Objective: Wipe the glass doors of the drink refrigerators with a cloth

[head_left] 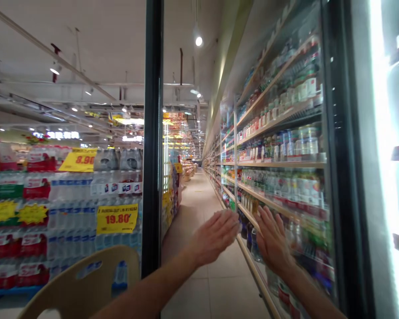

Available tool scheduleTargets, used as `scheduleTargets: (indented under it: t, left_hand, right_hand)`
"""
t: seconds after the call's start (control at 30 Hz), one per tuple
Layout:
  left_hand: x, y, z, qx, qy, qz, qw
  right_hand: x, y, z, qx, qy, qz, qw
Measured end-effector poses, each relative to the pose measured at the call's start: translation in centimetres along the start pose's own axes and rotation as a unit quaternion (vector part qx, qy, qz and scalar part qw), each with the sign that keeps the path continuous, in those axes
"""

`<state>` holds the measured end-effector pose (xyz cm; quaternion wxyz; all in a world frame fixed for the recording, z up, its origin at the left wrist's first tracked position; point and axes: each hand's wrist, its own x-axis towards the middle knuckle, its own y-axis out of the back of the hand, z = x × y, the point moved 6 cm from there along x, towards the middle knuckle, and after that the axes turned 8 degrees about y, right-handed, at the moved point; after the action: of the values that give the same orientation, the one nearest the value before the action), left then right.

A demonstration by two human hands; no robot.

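Both my arms reach forward in a supermarket aisle. My left hand point(216, 235) is open, its fingers stretched out together toward the upright edge of a glass cooler door point(306, 146). My right hand point(272, 243) is open too, palm forward and fingers spread, lying against or just in front of that door's glass. Neither hand holds anything. Behind the glass, shelves carry rows of bottled drinks point(286, 146). I cannot tell whether the left fingertips touch the door edge.
A black door frame point(153, 141) stands upright just left of my arms. A beige plastic chair back point(83, 283) is at the lower left. Stacked packs of bottled water with yellow price signs point(117, 218) fill the left. The tiled aisle floor point(199, 208) runs ahead along the coolers.
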<state>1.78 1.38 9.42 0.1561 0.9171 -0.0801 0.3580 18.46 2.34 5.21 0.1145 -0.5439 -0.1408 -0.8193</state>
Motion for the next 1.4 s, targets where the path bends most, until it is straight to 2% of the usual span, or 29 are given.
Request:
scheduleTargets:
  t: [0.07,0.13,0.17,0.2,0.23,0.3,0.37,0.43,0.5,0.57,0.6,0.7,0.73,0.77,0.8,0.9,0.93,0.97,1.0,1.1,1.17,1.23,1.3,1.33,1.37,1.4]
  left_hand:
    - [1.5,0.5,-2.4,0.014,0.076,0.018,0.997]
    - [2.9,1.1,-4.9,0.024,0.182,0.062,0.981]
    - [3.3,1.2,-5.3,0.021,0.208,0.073,0.975]
    - [3.4,1.0,-5.0,0.014,0.206,0.072,0.976]
    - [3.4,0.6,-4.0,0.004,0.176,0.062,0.982]
    - [2.9,-0.3,-1.0,-0.015,0.069,0.036,0.997]
    - [2.7,-1.0,0.5,-0.022,0.003,0.022,1.000]
    - [3.8,-1.1,-0.4,-0.016,0.032,0.022,0.999]
    - [5.3,-1.0,-2.5,-0.006,0.131,0.030,0.991]
    - [6.1,-1.2,-3.2,-0.008,0.191,0.032,0.981]
    - [6.2,-1.4,-2.5,-0.015,0.176,0.029,0.984]
    - [5.5,-2.6,1.6,-0.043,0.015,-0.002,0.999]
    - [5.4,-2.8,2.4,-0.049,-0.021,-0.005,0.999]
    - [5.6,-2.9,2.6,-0.051,-0.031,-0.002,0.998]
    - [6.1,-2.8,2.2,-0.050,-0.015,0.005,0.999]
    - [8.4,-2.5,-0.3,-0.038,0.124,0.028,0.991]
    - [8.8,-2.6,-0.4,-0.038,0.152,0.022,0.987]
    - [9.0,-2.8,0.1,-0.043,0.153,0.010,0.987]
    - [8.9,-3.1,1.3,-0.053,0.123,-0.004,0.991]
    - [7.8,-4.0,5.9,-0.086,-0.047,-0.037,0.994]
    - [8.2,-4.2,6.5,-0.090,-0.099,-0.034,0.990]
    - [10.5,-4.0,4.6,-0.079,-0.061,-0.013,0.995]
    - [13.1,-3.7,1.7,-0.058,0.058,0.013,0.997]
    - [14.0,-3.7,0.9,-0.053,0.104,0.023,0.993]
    - [14.5,-3.8,0.8,-0.053,0.122,0.024,0.991]
    - [14.7,-4.1,1.5,-0.058,0.109,0.019,0.992]
  right_hand:
    - [0.0,0.0,0.4,-0.008,-0.012,0.000,1.000]
    - [0.0,0.2,1.0,-0.015,-0.029,0.002,0.999]
    - [-0.1,0.3,1.3,-0.017,-0.036,0.002,0.999]
    - [-0.1,0.4,1.5,-0.017,-0.038,0.002,0.999]
    - [-0.2,0.4,1.7,-0.016,-0.036,-0.001,0.999]
    - [-0.4,0.5,1.9,-0.013,-0.025,-0.007,1.000]
    - [-0.7,0.6,2.1,-0.013,-0.014,-0.014,1.000]
    - [-0.9,0.7,2.7,-0.019,-0.020,-0.014,1.000]
    - [-1.1,1.0,3.5,-0.032,-0.038,-0.008,0.999]
    - [-1.3,1.3,4.3,-0.043,-0.057,-0.004,0.997]
    - [-1.4,1.4,4.6,-0.044,-0.062,-0.007,0.997]
    - [-1.9,1.4,5.1,-0.044,-0.057,-0.025,0.997]
    - [-2.1,1.4,5.2,-0.046,-0.053,-0.031,0.997]
    - [-2.3,1.5,5.3,-0.049,-0.052,-0.035,0.997]
    - [-2.5,1.6,5.5,-0.052,-0.054,-0.037,0.996]
    - [-3.0,2.3,6.6,-0.060,-0.081,-0.028,0.994]
    - [-3.2,2.6,6.9,-0.062,-0.090,-0.024,0.994]
    - [-3.3,2.8,7.3,-0.064,-0.096,-0.020,0.993]
    - [-3.5,3.0,7.5,-0.065,-0.098,-0.021,0.993]
    - [-4.1,3.3,8.0,-0.070,-0.089,-0.040,0.993]
    - [-4.6,3.6,8.4,-0.079,-0.085,-0.049,0.992]
    - [-5.0,4.2,9.0,-0.092,-0.093,-0.044,0.991]
    - [-5.2,5.0,9.9,-0.102,-0.110,-0.034,0.988]
    - [-5.3,5.4,10.3,-0.106,-0.119,-0.029,0.987]
    - [-5.3,5.7,10.6,-0.108,-0.124,-0.026,0.986]
    - [-5.4,6.0,10.9,-0.110,-0.128,-0.026,0.985]
